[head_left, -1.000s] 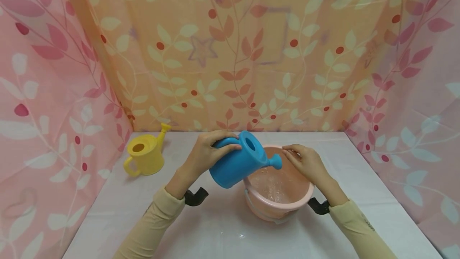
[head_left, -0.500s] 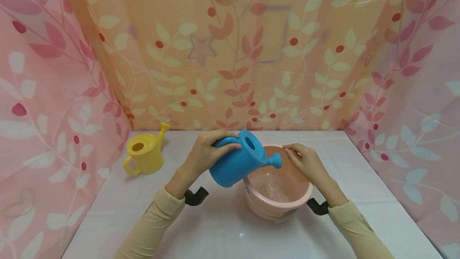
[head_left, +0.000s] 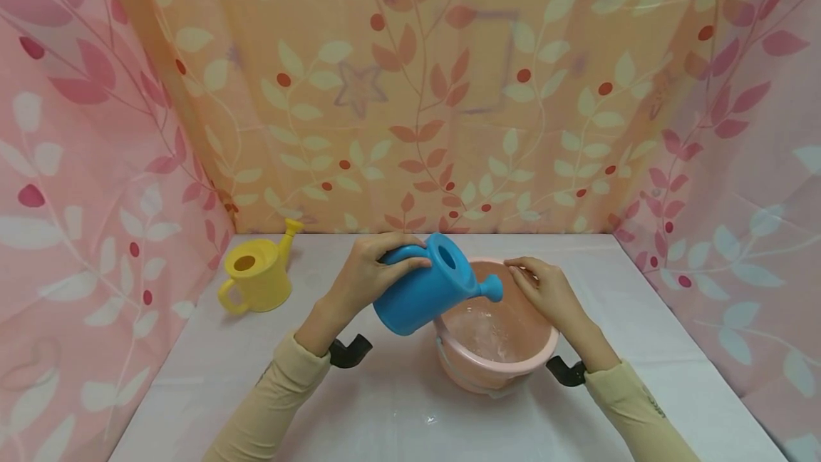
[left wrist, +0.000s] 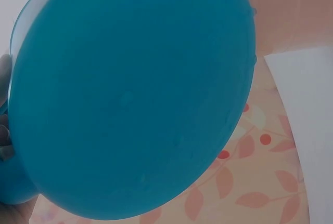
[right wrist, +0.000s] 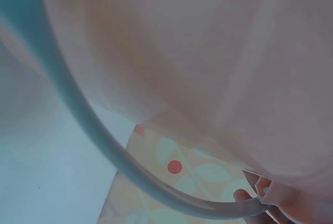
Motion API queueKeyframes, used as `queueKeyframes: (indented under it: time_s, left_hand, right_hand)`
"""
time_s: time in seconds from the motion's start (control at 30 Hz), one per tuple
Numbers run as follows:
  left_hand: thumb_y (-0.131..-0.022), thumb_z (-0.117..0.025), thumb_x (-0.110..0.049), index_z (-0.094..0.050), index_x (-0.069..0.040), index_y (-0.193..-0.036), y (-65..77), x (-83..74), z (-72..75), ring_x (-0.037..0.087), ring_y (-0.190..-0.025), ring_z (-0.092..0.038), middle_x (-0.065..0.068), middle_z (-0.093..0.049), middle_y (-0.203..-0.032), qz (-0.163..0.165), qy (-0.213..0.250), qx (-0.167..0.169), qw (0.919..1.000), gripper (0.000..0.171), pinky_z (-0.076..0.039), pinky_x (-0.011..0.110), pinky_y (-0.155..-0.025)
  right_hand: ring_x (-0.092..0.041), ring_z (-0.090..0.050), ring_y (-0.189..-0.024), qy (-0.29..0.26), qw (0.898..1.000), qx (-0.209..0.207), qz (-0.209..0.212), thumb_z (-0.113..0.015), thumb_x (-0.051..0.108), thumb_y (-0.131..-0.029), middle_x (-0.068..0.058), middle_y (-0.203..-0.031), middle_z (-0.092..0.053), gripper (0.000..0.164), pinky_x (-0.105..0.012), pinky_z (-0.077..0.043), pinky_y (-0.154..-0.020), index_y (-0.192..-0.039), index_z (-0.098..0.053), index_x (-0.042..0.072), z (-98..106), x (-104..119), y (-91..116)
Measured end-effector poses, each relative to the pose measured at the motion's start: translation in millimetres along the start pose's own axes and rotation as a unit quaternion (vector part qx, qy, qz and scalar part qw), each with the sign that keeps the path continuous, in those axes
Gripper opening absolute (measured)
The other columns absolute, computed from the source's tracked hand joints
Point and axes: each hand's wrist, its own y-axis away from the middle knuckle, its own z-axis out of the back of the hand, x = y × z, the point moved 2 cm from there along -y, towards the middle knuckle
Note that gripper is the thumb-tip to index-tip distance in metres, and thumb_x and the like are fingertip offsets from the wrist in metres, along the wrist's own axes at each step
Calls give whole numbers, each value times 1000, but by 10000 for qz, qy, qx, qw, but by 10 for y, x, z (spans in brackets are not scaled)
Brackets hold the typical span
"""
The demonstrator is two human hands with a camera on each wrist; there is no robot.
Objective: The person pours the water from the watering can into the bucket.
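My left hand (head_left: 368,262) grips the handle of a blue watering can (head_left: 417,299), which leans to the right with its spout over a pink bucket (head_left: 477,362). In the left wrist view the can's round base (left wrist: 130,99) fills most of the picture, with drops along its edge. Rippled water (head_left: 490,334) shows inside the bucket. At the bucket's far right rim, my right hand (head_left: 551,294) pinches the edge. Seen from the right wrist, the bucket's wall (right wrist: 182,52) and its curved carrying handle (right wrist: 119,156) appear, with fingertips beside the handle's end.
A yellow watering can (head_left: 259,280) stands upright at the back left of the white-covered table (head_left: 359,412). Some water drops (head_left: 430,419) lie on the cover in front of the bucket. Patterned cloth (head_left: 410,91) hangs behind and at both sides.
Both hands, the blue watering can and the bucket keep their places. Only the ripples on the water in the bucket differ.
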Motion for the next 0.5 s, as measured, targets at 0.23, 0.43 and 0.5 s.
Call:
queueKeyframes:
  time_s: [0.23, 0.43, 0.5]
  left_hand:
    - [-76, -75, -20, -69, -10, -105, 0, 0, -11, 18, -89, -67, 4, -70, -96, 47, -2, 37, 10000, 31, -53, 35, -81]
    - [-76, -75, -23, -69, -10, -105, -6, -11, -11, 18, -90, -67, 4, -70, -97, 87, -46, 61, 9999, 32, -53, 35, -82]
    - [-76, -75, -23, -69, -11, -106, -12, -14, -12, 18, -90, -67, 3, -70, -97, 94, -66, 68, 9999, 33, -53, 35, -82]
  right_hand:
    - [-26, -64, -96, -24, 10000, -3, -36, -63, 12, -88, -9, -105, -67, 19, -41, -54, -75, -107, -67, 9, 3, 5, 18]
    - [-27, -64, -98, -67, 9999, 51, -115, -62, 13, -89, -9, -107, -67, 20, -41, -53, -77, -108, -66, 9, -4, -10, 12]
    - [-26, -64, -98, -89, 9998, 61, -144, -62, 13, -89, -8, -107, -67, 20, -41, -53, -77, -108, -66, 9, -3, -13, 9]
